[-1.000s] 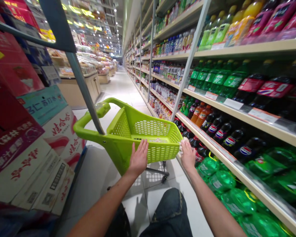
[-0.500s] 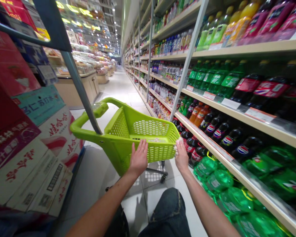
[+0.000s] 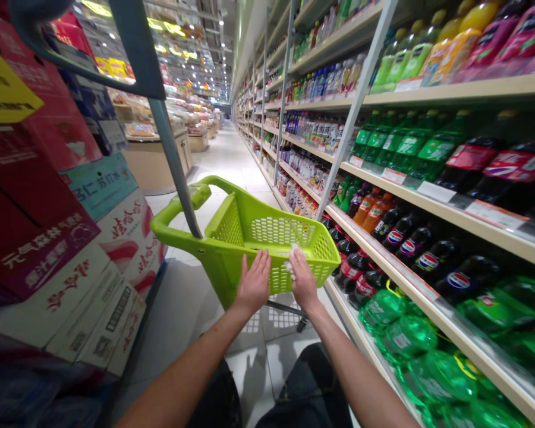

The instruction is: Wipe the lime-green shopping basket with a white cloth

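Observation:
A lime-green plastic shopping cart (image 3: 245,238) with perforated basket walls stands in front of me. My left hand (image 3: 254,282) rests against its near side, fingers stretched out at the rim and holding nothing. A little to the right, my right hand (image 3: 303,279) presses a crumpled white cloth or tissue (image 3: 293,254) onto the basket's near rim. The fingers partly cover it, so its full size is hidden.
Drink shelves (image 3: 428,184) run along the right, with large green bottles (image 3: 432,371) at the bottom. Stacked cartons (image 3: 49,238) stand on the left. A grey metal pole (image 3: 173,160) rises in front of the cart handle. Tiled floor (image 3: 232,148) stretches down the aisle.
My right hand has slid left along the near rim with the white cloth or tissue, from the basket's right corner towards my left hand. My left hand stays at the near side.

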Available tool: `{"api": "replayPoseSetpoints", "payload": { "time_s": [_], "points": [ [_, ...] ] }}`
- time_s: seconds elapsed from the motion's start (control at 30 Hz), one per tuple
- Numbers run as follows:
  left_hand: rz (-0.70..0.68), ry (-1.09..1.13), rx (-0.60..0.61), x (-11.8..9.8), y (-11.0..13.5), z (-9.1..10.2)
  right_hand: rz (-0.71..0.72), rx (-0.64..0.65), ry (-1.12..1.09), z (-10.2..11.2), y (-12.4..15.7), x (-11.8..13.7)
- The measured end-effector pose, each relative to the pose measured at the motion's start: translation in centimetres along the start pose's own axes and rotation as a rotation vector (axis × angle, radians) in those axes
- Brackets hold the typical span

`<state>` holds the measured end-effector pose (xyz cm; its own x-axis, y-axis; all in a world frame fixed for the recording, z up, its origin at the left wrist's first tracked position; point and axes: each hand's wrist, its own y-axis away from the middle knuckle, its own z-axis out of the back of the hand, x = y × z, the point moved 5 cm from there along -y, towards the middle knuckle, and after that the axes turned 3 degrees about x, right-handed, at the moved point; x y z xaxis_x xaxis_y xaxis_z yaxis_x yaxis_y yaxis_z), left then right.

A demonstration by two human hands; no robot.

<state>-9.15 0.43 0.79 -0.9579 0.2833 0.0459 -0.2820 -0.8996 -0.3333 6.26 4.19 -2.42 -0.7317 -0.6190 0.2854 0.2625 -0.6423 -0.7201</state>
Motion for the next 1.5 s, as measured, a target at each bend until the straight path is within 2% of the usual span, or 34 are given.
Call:
{"api": "replayPoseSetpoints", "payload": {
  "time_s": [0.07,0.23,0.3,0.43,0.5,0.6,0.67,0.77,0.9,1.0,1.07,1.17,1.27,1.33,1.4,1.5],
  "points": [
    [0.015,-0.026,-0.044,0.9,0.4,0.4,0.032,0.036,-0.039,-0.4,-0.4,1.1],
    [0.047,-0.058,-0.105,3.0,1.7,1.0,-0.161,-0.032,-0.021,0.3,-0.4,0.0],
    [0.032,-0.041,-0.104,3.0,1.9,1.0,-0.131,-0.025,-0.066,-0.4,-1.0,1.8],
    [0.042,0.029,-0.170,3.8,2.7,2.0,0.021,0.059,-0.199,-2.4,-2.9,7.5],
    [0.105,0.053,-0.257,5.7,3.5,3.3,0.016,0.071,-0.217,-2.8,-3.7,8.5],
    [0.297,0.034,-0.435,9.9,4.8,5.9,-0.113,0.018,-0.191,-3.1,-4.5,7.7],
    [0.400,0.005,-0.489,12.4,5.1,7.3,-0.138,0.004,-0.200,-3.8,-5.1,8.1],
    [0.412,-0.017,-0.424,14.0,4.5,8.1,-0.020,0.021,-0.271,-5.0,-6.6,12.0],
    [0.394,-0.042,-0.342,13.9,4.2,8.1,0.180,0.018,-0.360,-5.5,-9.0,18.6],
    [0.401,-0.052,-0.320,13.9,5.0,7.8,0.346,-0.011,-0.384,-5.1,-9.8,21.4],
    [0.425,-0.047,-0.343,14.2,5.9,7.4,0.431,-0.043,-0.368,-5.5,-9.4,21.8],
    [0.433,-0.054,-0.355,14.1,7.5,6.2,0.524,-0.016,-0.316,-7.6,-6.9,20.9],
    [0.419,-0.077,-0.268,13.7,9.0,4.2,0.574,0.079,-0.260,-10.3,-2.7,19.3],
    [0.423,-0.087,-0.206,13.7,9.8,3.1,0.591,0.133,-0.242,-11.1,-0.4,18.5],
    [0.437,-0.086,-0.179,13.8,10.4,2.6,0.573,0.136,-0.242,-10.5,0.2,18.3],
    [0.490,-0.071,-0.192,14.3,10.6,3.1,0.486,0.008,-0.290,-7.0,-3.1,18.9]
  ]
}}
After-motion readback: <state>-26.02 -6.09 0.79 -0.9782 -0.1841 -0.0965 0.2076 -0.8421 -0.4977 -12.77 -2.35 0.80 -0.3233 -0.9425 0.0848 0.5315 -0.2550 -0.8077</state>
